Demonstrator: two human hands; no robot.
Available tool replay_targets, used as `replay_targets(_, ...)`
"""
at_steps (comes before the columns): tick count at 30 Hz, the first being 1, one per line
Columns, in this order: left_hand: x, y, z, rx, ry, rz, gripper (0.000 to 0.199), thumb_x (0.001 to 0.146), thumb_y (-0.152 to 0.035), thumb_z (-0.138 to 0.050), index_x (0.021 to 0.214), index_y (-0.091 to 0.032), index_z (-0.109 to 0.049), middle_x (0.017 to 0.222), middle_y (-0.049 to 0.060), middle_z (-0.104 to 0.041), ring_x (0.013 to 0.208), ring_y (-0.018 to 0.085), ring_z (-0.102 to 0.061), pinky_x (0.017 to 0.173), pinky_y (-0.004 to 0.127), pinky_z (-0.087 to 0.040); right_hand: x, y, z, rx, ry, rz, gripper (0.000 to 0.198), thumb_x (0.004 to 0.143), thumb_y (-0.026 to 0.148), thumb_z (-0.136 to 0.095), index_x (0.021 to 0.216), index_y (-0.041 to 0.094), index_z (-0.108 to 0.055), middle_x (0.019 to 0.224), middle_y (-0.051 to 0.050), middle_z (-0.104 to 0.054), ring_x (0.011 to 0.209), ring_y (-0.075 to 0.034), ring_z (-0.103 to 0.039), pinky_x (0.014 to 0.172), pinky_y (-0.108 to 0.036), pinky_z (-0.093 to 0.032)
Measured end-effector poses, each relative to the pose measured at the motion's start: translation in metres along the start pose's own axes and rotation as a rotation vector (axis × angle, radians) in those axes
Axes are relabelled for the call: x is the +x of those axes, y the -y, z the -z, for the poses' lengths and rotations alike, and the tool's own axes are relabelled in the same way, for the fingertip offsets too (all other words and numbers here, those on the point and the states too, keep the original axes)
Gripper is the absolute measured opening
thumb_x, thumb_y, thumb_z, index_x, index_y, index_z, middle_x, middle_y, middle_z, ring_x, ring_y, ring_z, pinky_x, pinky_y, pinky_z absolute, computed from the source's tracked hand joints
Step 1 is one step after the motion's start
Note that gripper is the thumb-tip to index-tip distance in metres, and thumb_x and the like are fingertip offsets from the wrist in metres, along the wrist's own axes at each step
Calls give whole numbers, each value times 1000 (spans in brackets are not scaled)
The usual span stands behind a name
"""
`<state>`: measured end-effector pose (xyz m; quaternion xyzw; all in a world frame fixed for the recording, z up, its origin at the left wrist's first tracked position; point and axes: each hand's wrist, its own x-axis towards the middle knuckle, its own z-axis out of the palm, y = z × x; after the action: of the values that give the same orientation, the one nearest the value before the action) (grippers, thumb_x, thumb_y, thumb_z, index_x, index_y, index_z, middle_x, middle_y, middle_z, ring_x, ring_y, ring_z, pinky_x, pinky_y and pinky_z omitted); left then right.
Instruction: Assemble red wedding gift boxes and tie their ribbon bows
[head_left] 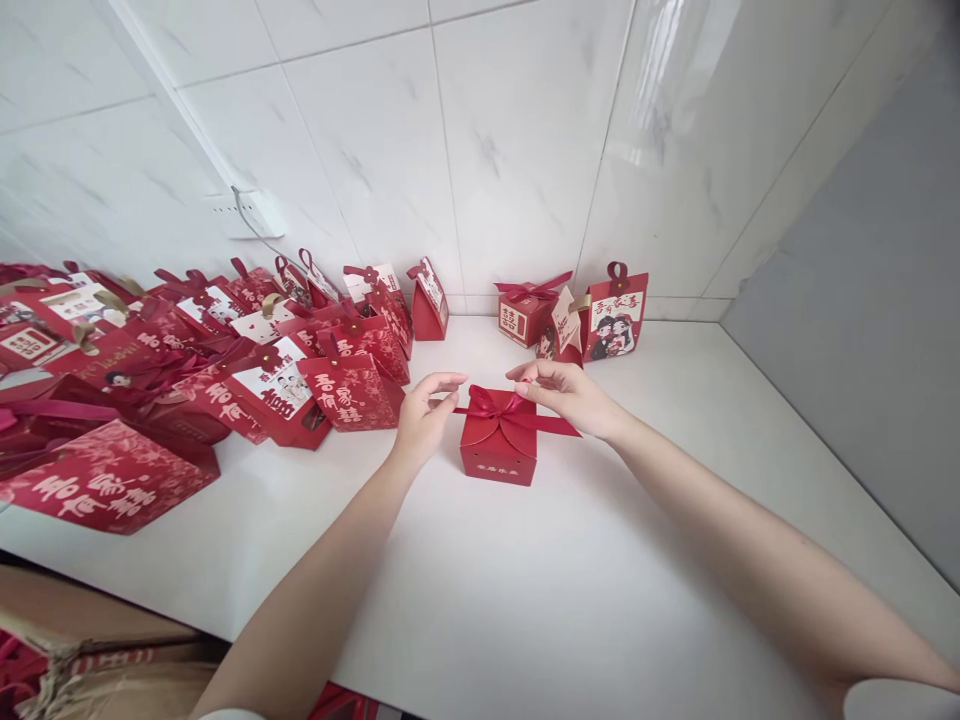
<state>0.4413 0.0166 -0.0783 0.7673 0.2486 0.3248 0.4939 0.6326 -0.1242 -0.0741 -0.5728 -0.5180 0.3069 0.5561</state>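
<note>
On the white desk (517, 590), a red gift box (499, 457) stands upright around the middle, well apart from the front edge and nearer the rear one. Its curved top flaps are folded together, hiding whatever is inside, and white characters mark its front face. A dark red satin ribbon bow (491, 404) lies across the top, one tail reaching past the right side of the box, the other toward the left. The right hand (566, 395) has thumb and forefinger closed in a pinch on the bow's right part, above the lid. The left hand (424, 412) is loosely curved just beside the box, thumb tip slightly apart from the fingertips; whether it touches the ribbon's left tail cannot be told. Along the rear edge, behind the right hand, stand a small bow-topped box with a double-happiness label (523, 315) and a loop-handled favor box printed with a cartoon couple (616, 322), with a tagged red box (566, 330) between them. A crowd of red favor boxes (360, 392) fills the left part of the desk, their contents hidden. Below the front edge, at the left corner, red items (16, 672) show beside an open cardboard carton (82, 605), partly out of view.
</note>
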Motion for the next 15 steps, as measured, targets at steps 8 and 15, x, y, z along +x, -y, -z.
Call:
replay_targets(8, -13, -18, -7, 399, -3, -405, 24, 91, -30, -52, 107, -25, -69, 129, 6, -57, 125, 22, -49, 111, 40, -35, -2, -3, -14, 156, 76, -48, 36, 80, 54, -67, 80, 19, -63, 95, -5, -70, 88, -19, -63, 82, -35, -50)
replay_targets(15, -23, -32, -12, 392, 232, -337, 13, 82, -34, -65, 81, -22, -69, 130, 7, -57, 127, 27, -46, 104, 41, -42, -1, 9, -2, 104, -11, -19, 39, 79, 57, -67, 88, 20, -59, 77, 0, -60, 69, -14, -57, 71, -30, -48)
